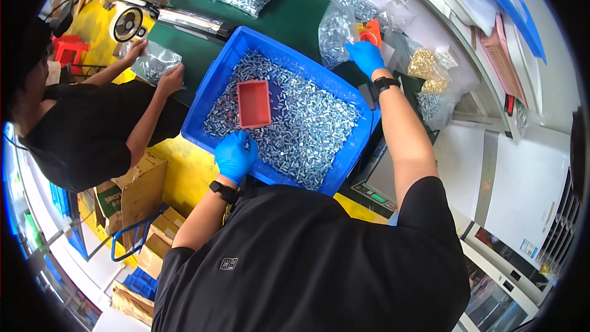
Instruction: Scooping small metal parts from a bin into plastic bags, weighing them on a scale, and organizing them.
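Holding glossy metal cylinders, curled, smooth-gloved left hand; beside crinkled clear bag, right hand, grip unclear.

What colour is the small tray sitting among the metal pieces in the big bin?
The small tray is red, seen best in the head view.

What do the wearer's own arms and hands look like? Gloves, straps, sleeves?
The left hand and right hand are both blue-gloved. Each wrist has a black band, on the left and right. The forearms are bare below short black sleeves.
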`<state>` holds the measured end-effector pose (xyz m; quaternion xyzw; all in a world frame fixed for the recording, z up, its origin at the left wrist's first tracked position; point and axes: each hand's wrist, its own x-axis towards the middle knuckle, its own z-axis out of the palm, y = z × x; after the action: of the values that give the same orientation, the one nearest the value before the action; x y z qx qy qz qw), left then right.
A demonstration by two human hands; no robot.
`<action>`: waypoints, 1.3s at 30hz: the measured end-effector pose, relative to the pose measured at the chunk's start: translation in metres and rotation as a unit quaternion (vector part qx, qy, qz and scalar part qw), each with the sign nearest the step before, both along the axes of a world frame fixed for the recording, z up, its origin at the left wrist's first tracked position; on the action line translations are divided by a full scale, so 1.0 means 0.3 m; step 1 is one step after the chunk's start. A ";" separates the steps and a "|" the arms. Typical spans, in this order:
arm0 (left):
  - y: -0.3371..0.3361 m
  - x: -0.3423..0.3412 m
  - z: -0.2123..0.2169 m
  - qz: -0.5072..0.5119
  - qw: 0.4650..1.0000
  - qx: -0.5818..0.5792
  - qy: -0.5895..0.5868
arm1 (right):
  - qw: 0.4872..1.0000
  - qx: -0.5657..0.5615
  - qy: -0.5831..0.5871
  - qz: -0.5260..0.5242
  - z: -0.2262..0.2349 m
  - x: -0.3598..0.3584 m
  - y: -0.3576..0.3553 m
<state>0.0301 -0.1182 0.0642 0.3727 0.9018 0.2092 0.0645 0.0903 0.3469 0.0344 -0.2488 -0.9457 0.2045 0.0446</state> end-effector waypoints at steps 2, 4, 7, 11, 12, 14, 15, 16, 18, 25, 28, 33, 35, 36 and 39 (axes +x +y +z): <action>0.000 0.001 0.007 0.005 1.000 0.009 0.003 | 1.000 -0.022 -0.015 -0.007 0.018 -0.030 -0.004; 0.002 0.002 0.008 0.001 1.000 0.021 0.005 | 0.989 -0.142 -0.047 0.007 0.072 -0.039 0.012; 0.004 -0.002 0.001 -0.001 1.000 0.011 0.015 | 0.972 -0.233 0.014 -0.024 0.261 -0.029 -0.029; -0.019 -0.002 -0.038 -0.015 0.999 0.029 0.032 | 0.959 -0.129 0.244 -0.071 0.580 0.017 -0.090; -0.023 0.002 -0.026 -0.014 0.999 0.032 0.024 | 0.941 -0.034 0.329 -0.074 0.669 0.034 -0.097; -0.025 0.005 -0.015 -0.008 0.999 0.021 0.028 | 0.883 0.154 0.434 -0.095 0.823 0.072 -0.082; -0.027 0.009 -0.016 -0.006 0.999 0.026 0.035 | 0.858 0.220 0.450 -0.112 0.890 0.092 -0.058; -0.024 0.010 -0.020 -0.008 0.999 0.038 0.039 | 0.830 0.283 0.464 -0.128 0.960 0.107 -0.030; -0.029 0.012 -0.011 -0.005 0.999 0.026 0.023 | 0.797 0.465 0.371 -0.107 1.136 0.127 0.031; -0.022 0.006 0.004 -0.008 0.998 0.052 0.017 | 0.926 0.283 -0.042 -0.247 1.385 0.120 0.330; -0.018 0.001 0.009 -0.005 0.999 0.041 0.012 | 0.939 0.264 -0.094 -0.202 1.394 0.129 0.398; -0.039 0.010 -0.019 -0.003 0.998 0.059 0.024 | 0.984 0.115 -0.049 -0.131 1.442 0.102 0.281; -0.039 0.008 -0.015 -0.006 0.998 0.062 0.029 | 0.979 0.126 -0.060 -0.149 1.444 0.095 0.274; -0.037 0.007 -0.006 -0.009 0.997 0.068 0.031 | 0.974 0.135 -0.070 -0.168 1.443 0.092 0.275; -0.027 -0.005 0.000 -0.023 0.996 0.076 0.032 | 0.961 0.170 0.197 -0.093 1.342 0.149 0.394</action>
<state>0.0287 -0.1261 0.0642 0.4034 0.8760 0.2640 0.0119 0.1350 0.4650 0.4370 -0.2788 -0.9117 0.0804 0.2908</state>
